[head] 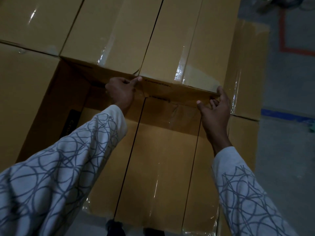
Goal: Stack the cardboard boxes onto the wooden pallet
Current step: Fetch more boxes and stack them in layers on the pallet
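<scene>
A tan taped cardboard box lies on the upper layer of a stack, its near face towards me. My left hand grips the near left corner of that box, fingers curled, one fingertip on the top edge. My right hand holds the near right corner, thumb up along the edge and fingers curled at the bottom edge. A second box lies flush against its left side. Below my arms, lower-layer boxes lie side by side. The wooden pallet is hidden under the stack.
More boxes stand at the left and the back left, and a lower one at the right. A dim gap opens left of my left hand. Grey floor with orange and blue tape lines lies to the right.
</scene>
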